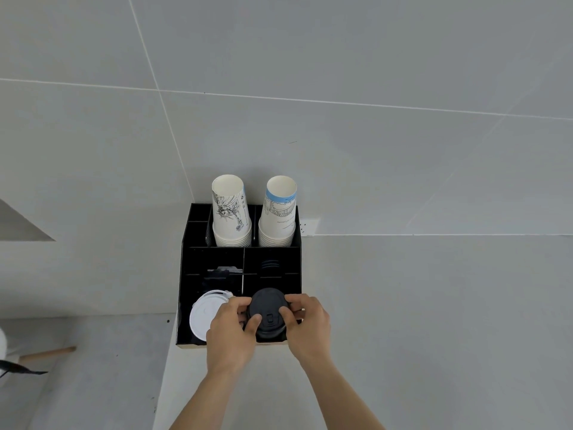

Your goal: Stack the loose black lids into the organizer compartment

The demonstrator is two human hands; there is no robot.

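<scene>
Black organizer [186, 293] is seen on a pale grey desk [434, 305], set at the desk's left edge and backed against a grey tiled wall [341, 57]. Several compartments are noted, open at top.

Rear row: two stacks of paper cups, mouths down. Left cup stack [231, 212] carries a dark line drawing; right cup stack [279, 212] has a blue band near the top. Stacks stand side by side, apart, each in its own slot.

Middle row: a few black lids [270, 264] are seen edge-on in the right compartment; dark items in the left one can't be made out.

Front row: white lids [204, 315] are stacked in the front-left compartment, tilted twd the camera. Stack of black lids [268, 311] is held at the front-right compartment, leaning fwd, top lid's face w/ sip tab visible.

Both hands are clamped on that black stack. Left hand [231, 330] grips its left rim, thumb on the lid face, fingers curled behind. Right hand [307, 324] grips the right rim likewise. Whether the stack rests on the compartment floor cannot be told.

A wall socket [308, 227] is seen just right of the organizer. Floor [93, 383] shows lower left.
</scene>
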